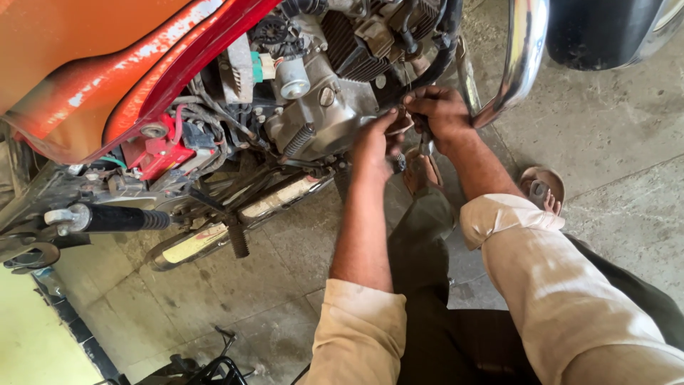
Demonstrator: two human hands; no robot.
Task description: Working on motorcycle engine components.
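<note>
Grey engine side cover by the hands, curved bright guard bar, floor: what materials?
Grey engine side cover: looks like cast metal, dull matte grey, probably aluminium. Curved bright guard bar: chromed metal, mirror reflections. Floor: concrete, rough grey with a joint line.

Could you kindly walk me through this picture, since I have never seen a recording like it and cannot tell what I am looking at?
The single picture comes from a camera worn on a person's head, looking down at their own two bare hands. In front of them stands a red motorcycle with its grey engine exposed. The person is low to the concrete floor, knees bent, wearing a beige shirt with rolled sleeves.

The left hand rests against the engine's side cover. The right hand is close beside it, fingers curled around some small part or tool near the engine; it is too hidden to name. Above the right hand curves a chrome guard bar. Below the engine runs the exhaust pipe, and a sandalled foot shows to the right.
</note>
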